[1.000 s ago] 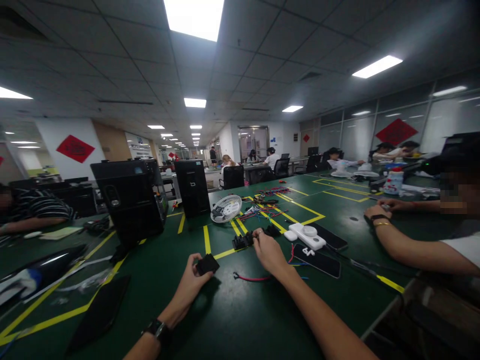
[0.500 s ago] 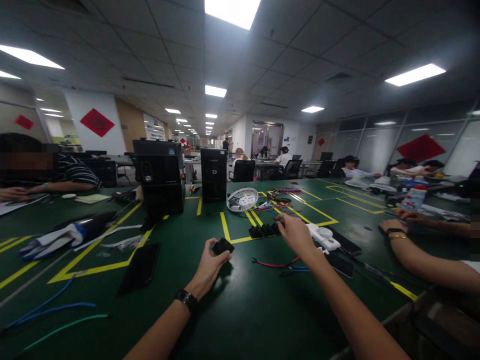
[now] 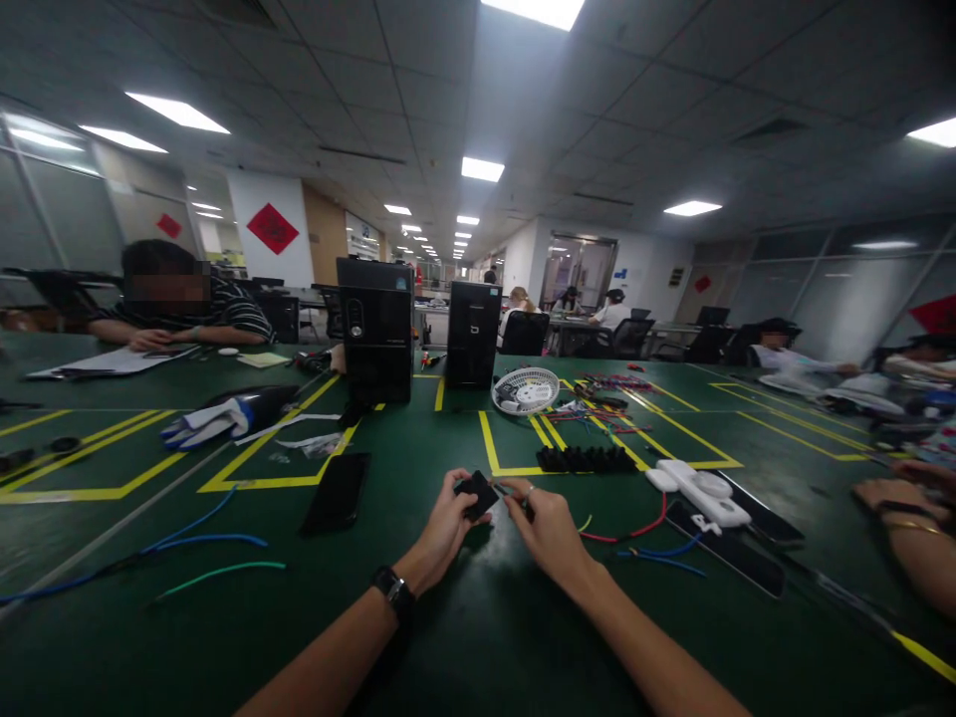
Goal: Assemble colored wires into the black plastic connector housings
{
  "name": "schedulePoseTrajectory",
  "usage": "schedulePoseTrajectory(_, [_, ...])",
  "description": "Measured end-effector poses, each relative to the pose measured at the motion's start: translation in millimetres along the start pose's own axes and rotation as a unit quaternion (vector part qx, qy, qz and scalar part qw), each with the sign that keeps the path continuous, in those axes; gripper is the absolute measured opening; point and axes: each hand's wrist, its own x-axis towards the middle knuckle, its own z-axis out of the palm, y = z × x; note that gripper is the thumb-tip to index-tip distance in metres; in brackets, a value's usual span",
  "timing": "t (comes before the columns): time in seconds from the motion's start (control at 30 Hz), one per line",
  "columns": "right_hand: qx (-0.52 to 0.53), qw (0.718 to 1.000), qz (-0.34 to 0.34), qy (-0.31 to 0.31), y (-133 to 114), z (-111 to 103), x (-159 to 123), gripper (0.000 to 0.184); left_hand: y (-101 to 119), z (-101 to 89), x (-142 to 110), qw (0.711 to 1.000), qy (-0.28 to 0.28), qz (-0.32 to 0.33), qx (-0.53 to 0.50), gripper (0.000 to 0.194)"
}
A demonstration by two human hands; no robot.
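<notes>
My left hand (image 3: 450, 508), with a dark watch on its wrist, grips a small black block-like part (image 3: 478, 495) above the green table (image 3: 478, 637). Close to that part's right edge is my right hand (image 3: 544, 518), thumb and forefinger pinched together. Whatever those fingertips hold, if anything, is too small to make out. Beyond my hands lies a row of similar black parts (image 3: 587, 459). Loose red wire (image 3: 601, 539) and blue wire (image 3: 668, 563) rest to the right of my right hand.
Two black computer towers (image 3: 375, 344) stand at the back, beside a white basket (image 3: 525, 391) and tangled wires (image 3: 604, 398). A white charger-like device (image 3: 702, 493) lies among dark phones at right. Left are a black phone (image 3: 338, 493) and a glove (image 3: 209, 423). A co-worker's arm (image 3: 911, 528) rests far right.
My right hand has come back from the row of black parts to the block in my left hand. The view has turned left, so the table things appear further right.
</notes>
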Motion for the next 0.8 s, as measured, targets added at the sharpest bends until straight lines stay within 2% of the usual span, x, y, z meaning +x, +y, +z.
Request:
schedulePoseTrajectory(0.1, [0.021,1.000,-0.011,0.000,-0.3,-2.9,-2.5,0.032,-0.2,2.7,-1.8,1.000,-0.015,-0.001,0.023,0.035])
schedulePoseTrajectory(0.27, [0.031,0.999,0.019,0.024,-3.5,-0.7,-1.5,0.033,3.2,6.8,-6.7,0.999,-0.004,-0.023,0.035,0.052])
schedulePoseTrajectory(0.57, [0.013,1.000,0.018,0.018,1.5,3.7,-2.0,0.031,2.5,6.2,-6.3,0.998,-0.029,-0.050,0.006,0.051])
schedulePoseTrajectory(0.8, [0.000,0.999,0.017,0.029,4.4,7.6,-1.5,0.030,3.6,9.3,-6.2,0.998,-0.001,-0.054,0.018,0.053])
